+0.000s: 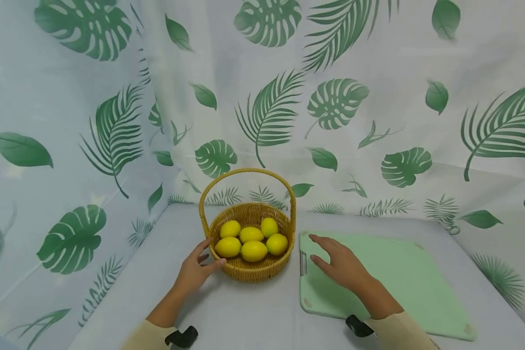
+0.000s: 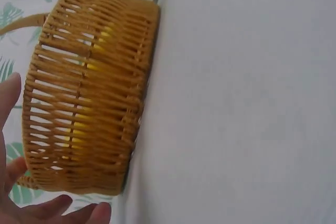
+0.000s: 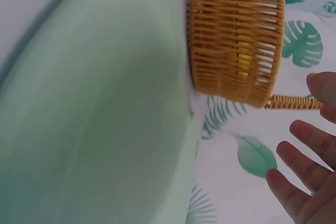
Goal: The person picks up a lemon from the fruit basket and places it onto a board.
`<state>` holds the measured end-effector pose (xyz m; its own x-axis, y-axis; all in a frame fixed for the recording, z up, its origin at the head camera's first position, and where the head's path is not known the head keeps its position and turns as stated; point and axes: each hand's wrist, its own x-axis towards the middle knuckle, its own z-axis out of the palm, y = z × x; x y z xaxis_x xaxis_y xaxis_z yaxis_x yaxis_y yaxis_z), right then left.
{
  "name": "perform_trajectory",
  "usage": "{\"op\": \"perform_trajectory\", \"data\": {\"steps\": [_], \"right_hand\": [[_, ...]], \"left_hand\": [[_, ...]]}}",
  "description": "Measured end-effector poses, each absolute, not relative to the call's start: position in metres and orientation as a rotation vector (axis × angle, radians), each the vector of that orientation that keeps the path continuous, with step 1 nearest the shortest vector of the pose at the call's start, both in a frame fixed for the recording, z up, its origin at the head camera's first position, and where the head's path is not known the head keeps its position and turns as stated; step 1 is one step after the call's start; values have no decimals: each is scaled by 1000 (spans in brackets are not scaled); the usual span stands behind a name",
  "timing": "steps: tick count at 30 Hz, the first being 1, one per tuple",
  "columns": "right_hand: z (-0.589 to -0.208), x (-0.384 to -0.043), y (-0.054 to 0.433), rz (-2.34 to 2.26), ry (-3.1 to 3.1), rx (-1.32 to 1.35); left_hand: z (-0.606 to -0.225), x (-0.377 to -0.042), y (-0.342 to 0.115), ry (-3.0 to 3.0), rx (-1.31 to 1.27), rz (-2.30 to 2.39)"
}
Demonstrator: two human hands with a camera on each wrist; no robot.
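Note:
A wicker basket (image 1: 250, 275) with a tall arched handle (image 1: 247, 170) stands upright on the white table. Several yellow lemons (image 1: 253, 251) lie inside it. At the basket's left side is my left hand (image 1: 193, 272), thumb and fingers spread near the rim; whether they touch the wicker I cannot tell. In the left wrist view, parts of the fingers (image 2: 50, 207) show beside the woven wall. My right hand (image 1: 343, 265) hovers over a light green cutting board (image 1: 402, 277), to the right of the basket, its fingers apart and holding nothing.
The cutting board lies flat on the white-covered table (image 1: 245, 316), with a slot handle on its left edge. Leaf-patterned white cloth (image 1: 284, 63) hangs behind and to both sides. Black straps (image 1: 183, 337) sit at both wrists.

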<state>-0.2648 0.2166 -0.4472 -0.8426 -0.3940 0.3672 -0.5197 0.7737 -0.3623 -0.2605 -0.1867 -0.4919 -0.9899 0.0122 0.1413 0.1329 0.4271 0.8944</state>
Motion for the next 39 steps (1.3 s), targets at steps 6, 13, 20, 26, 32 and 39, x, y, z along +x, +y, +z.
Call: {"op": "perform_trajectory", "data": {"steps": [6, 13, 20, 26, 32, 39], "right_hand": [[-448, -266, 203, 714, -2696, 714], [-443, -280, 183, 748, -2727, 763], [-444, -289, 150, 624, -2715, 786], [-439, -289, 132, 602, -2663, 864], [-434, -297, 117, 525, -2658, 1001], [-428, -299, 97, 485, -2861, 975]], "left_hand": [[-513, -261, -176, -2405, -300, -1915], [-514, -263, -169, -2327, -352, -2029], [-521, -262, -182, -2348, -339, -2002], [-518, -259, -188, -2358, -341, -1966], [-511, -259, -189, -2340, -363, -1971], [-512, -257, -187, -2348, -338, -1971]]}}
